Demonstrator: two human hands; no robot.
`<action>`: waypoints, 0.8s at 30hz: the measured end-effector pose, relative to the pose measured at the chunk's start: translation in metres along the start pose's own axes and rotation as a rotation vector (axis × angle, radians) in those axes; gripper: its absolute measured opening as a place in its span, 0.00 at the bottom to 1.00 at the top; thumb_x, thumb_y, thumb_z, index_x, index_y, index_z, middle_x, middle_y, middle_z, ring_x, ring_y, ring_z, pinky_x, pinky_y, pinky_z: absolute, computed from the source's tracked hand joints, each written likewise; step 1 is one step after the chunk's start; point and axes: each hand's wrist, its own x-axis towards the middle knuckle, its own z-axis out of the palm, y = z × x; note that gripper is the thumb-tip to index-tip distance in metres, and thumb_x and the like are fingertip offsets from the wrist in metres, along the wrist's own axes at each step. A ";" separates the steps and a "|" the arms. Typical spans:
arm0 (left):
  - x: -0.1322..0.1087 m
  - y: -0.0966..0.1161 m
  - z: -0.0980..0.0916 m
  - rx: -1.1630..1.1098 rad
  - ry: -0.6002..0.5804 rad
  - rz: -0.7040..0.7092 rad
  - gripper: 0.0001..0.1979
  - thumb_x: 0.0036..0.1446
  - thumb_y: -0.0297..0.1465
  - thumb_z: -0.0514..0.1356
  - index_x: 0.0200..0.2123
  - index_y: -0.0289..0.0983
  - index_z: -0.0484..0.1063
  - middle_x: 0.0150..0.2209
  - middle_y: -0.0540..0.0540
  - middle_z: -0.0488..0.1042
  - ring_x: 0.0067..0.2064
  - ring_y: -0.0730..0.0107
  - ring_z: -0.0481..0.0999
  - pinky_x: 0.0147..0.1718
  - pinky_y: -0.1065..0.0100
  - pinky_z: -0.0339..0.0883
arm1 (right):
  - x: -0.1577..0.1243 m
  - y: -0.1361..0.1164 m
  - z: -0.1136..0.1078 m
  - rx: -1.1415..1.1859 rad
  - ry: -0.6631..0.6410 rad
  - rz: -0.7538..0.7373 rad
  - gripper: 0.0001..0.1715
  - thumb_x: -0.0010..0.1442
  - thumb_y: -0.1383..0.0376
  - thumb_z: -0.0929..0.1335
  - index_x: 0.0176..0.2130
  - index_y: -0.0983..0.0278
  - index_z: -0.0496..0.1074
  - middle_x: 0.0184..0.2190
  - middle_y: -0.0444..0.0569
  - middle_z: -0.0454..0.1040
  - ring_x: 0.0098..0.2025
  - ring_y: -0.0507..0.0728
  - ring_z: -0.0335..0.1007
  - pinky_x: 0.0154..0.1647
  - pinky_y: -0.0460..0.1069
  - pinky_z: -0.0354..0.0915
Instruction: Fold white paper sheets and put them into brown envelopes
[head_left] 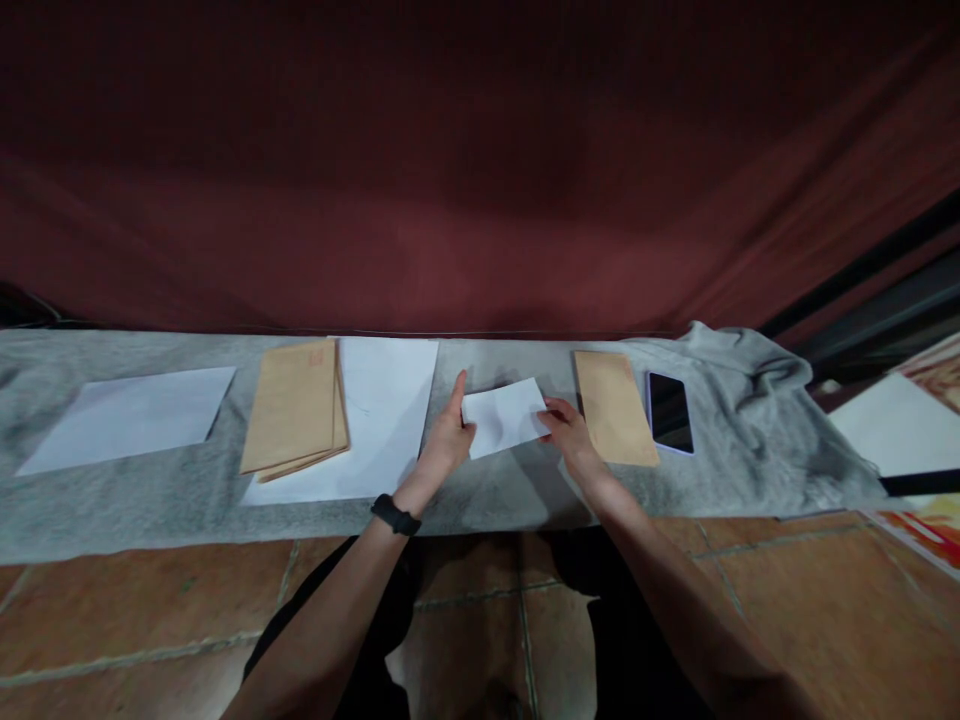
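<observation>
Between my two hands is a small white sheet of paper (501,416), apparently folded, held just over the grey cloth. My left hand (450,432) grips its left edge, with the index finger stretched upward past the paper and the thumb on its near corner. On the right edge, the fingers of my right hand (566,428) are closed on the paper. A brown envelope (616,408) lies just right of my right hand. Left of my left hand, a large white sheet (386,420) is partly covered by a stack of brown envelopes (292,405).
The grey cloth (172,510) covers a long narrow surface and is bunched at the right. A phone (670,412) lies beside the single envelope. Another white sheet (131,418) is at far left. A dark red curtain (465,200) hangs behind; tiled floor (180,600) shows below.
</observation>
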 end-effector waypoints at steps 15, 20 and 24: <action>-0.033 0.000 0.023 1.049 -0.093 0.502 0.27 0.65 0.20 0.48 0.66 0.32 0.64 0.74 0.33 0.53 0.74 0.45 0.54 0.69 0.40 0.52 | -0.018 0.000 0.003 -1.030 -0.010 -0.271 0.36 0.67 0.62 0.63 0.71 0.66 0.57 0.45 0.58 0.83 0.44 0.67 0.82 0.46 0.58 0.74; -0.053 -0.012 0.043 1.052 -0.241 0.576 0.29 0.70 0.39 0.52 0.70 0.34 0.58 0.74 0.35 0.53 0.76 0.49 0.49 0.72 0.43 0.47 | -0.021 -0.003 0.004 -1.054 -0.035 -0.262 0.36 0.68 0.63 0.61 0.72 0.67 0.56 0.47 0.59 0.82 0.46 0.67 0.81 0.47 0.57 0.73; -0.061 -0.016 0.049 1.061 -0.292 0.576 0.33 0.70 0.43 0.52 0.72 0.31 0.55 0.74 0.33 0.53 0.76 0.50 0.48 0.72 0.44 0.43 | -0.026 -0.008 0.002 -1.132 -0.032 -0.276 0.34 0.69 0.63 0.61 0.71 0.67 0.57 0.51 0.61 0.79 0.50 0.67 0.78 0.51 0.58 0.72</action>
